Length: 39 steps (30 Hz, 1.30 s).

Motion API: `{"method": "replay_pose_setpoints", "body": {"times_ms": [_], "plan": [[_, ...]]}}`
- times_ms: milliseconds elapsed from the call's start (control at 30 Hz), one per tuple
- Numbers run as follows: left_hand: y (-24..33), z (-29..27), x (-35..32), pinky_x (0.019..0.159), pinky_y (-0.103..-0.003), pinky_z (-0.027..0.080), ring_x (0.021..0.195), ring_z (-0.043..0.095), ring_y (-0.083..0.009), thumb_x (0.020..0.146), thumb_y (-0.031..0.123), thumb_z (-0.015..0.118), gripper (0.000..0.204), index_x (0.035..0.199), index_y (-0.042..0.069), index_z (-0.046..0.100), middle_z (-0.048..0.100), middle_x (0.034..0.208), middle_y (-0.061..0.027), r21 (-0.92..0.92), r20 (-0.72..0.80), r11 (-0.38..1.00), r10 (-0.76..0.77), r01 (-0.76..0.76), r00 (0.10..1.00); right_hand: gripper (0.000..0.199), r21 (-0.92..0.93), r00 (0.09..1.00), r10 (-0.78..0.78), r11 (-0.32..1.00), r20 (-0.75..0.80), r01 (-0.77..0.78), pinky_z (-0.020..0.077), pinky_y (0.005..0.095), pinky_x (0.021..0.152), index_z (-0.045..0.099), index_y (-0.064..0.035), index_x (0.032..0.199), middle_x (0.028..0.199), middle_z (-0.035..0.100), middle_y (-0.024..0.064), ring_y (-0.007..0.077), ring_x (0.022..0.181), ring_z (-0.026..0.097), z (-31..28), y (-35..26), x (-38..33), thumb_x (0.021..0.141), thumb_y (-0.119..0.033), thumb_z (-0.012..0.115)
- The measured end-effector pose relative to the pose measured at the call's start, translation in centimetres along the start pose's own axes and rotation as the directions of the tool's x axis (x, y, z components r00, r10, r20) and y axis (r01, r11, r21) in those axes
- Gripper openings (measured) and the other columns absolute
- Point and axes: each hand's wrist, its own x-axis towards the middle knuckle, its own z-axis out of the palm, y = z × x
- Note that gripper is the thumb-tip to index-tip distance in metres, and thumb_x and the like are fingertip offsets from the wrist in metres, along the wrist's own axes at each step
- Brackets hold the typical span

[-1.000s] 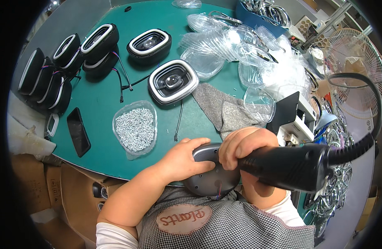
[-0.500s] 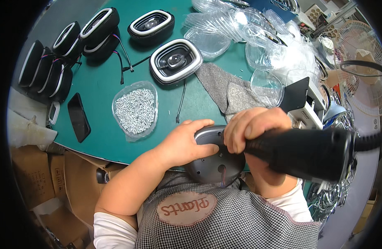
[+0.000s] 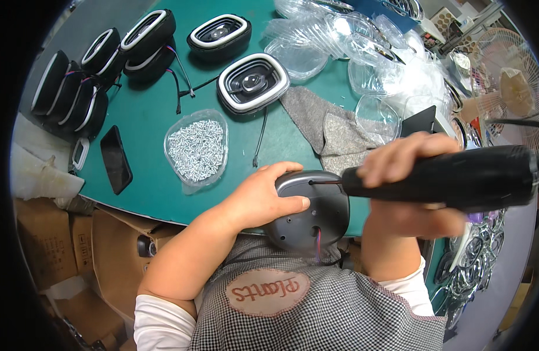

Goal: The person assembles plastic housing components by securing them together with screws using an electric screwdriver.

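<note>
My left hand grips the left edge of a grey oval speaker housing, held back side up at the table's near edge. My right hand is wrapped around a black electric screwdriver, held level. Its bit touches the housing's upper part. A short red and blue wire hangs from the housing's lower part. A clear plastic tray of small silver screws lies just left of my left hand.
Finished black speakers with white rims sit on the green table, several stacked at the far left. A phone, a grey cloth, clear plastic trays and a fan surround them. Cardboard boxes stand below.
My right hand has drawn the screwdriver to the right, so its bit now meets the housing's top. The view has shifted down a little. My left hand keeps its grip.
</note>
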Motion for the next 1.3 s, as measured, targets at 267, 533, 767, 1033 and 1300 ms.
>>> {"method": "replay_pose_setpoints", "body": {"times_ms": [267,533,767,1033,1300], "plan": [[-2.3,-0.8,-2.6,0.103,-0.036,0.043,0.119,0.055,-0.0237,0.070,0.020,0.080,0.078,0.139,0.003,0.047,0.056,0.129,-0.0154,-0.156,-0.141,0.987,0.016,-0.039,0.990,0.044,-0.420,0.833,0.315,0.749,-0.455,-0.512,0.0466,0.0272,0.054,0.051,-0.0032,0.114,0.079,0.057,0.0045,0.0130,0.058,0.055,-4.0,1.6,2.0,0.087,-0.030,0.073],[-2.2,-1.4,-4.4,0.103,-0.040,0.042,0.119,0.051,-0.0295,0.068,0.027,0.083,0.081,0.138,0.004,0.048,0.048,0.127,-0.0175,-0.019,-0.415,0.910,0.370,-0.415,0.831,0.066,-0.758,0.821,0.420,0.362,-0.387,-0.543,0.0437,0.0397,0.100,0.045,0.0038,0.138,0.124,0.058,0.0245,0.0333,0.115,0.058,-9.3,11.7,-3.5,0.085,-0.025,0.072],[0.1,-1.5,-5.4,0.096,-0.040,0.046,0.113,0.049,-0.0303,0.064,0.016,0.085,0.081,0.136,0.004,0.048,0.043,0.128,-0.0172,0.560,-0.537,0.684,0.730,-0.467,0.424,0.071,-0.723,0.996,0.092,0.687,-0.016,-0.075,0.0427,0.0445,0.102,0.049,-0.0019,0.137,0.140,0.045,0.0234,0.0385,0.129,0.045,-1.8,4.4,-5.9,0.077,-0.028,0.077],[3.1,1.1,-6.9,0.094,-0.039,0.048,0.111,0.059,-0.0335,0.079,0.031,0.080,0.068,0.131,-0.004,0.054,0.055,0.127,-0.0224,0.455,-0.366,0.543,0.836,-0.705,0.408,0.126,0.281,0.779,0.627,0.749,-0.009,-0.600,0.0371,0.0450,0.111,0.012,-0.0079,0.154,0.153,0.030,0.0156,0.0292,0.138,0.036,1.1,4.4,-9.0,0.066,-0.071,0.075],[1.8,-1.4,-4.9,0.103,-0.040,0.041,0.122,0.052,-0.0311,0.076,0.040,0.080,0.075,0.135,0.004,0.051,0.052,0.133,-0.0182,0.551,-0.413,0.654,0.753,-0.518,0.512,0.109,0.659,0.710,0.693,0.476,0.126,-0.582,0.0421,0.0462,0.108,0.039,-0.0030,0.145,0.143,0.047,0.0168,0.0293,0.127,0.051,-0.5,4.6,-10.8,0.072,-0.082,0.059]]}}
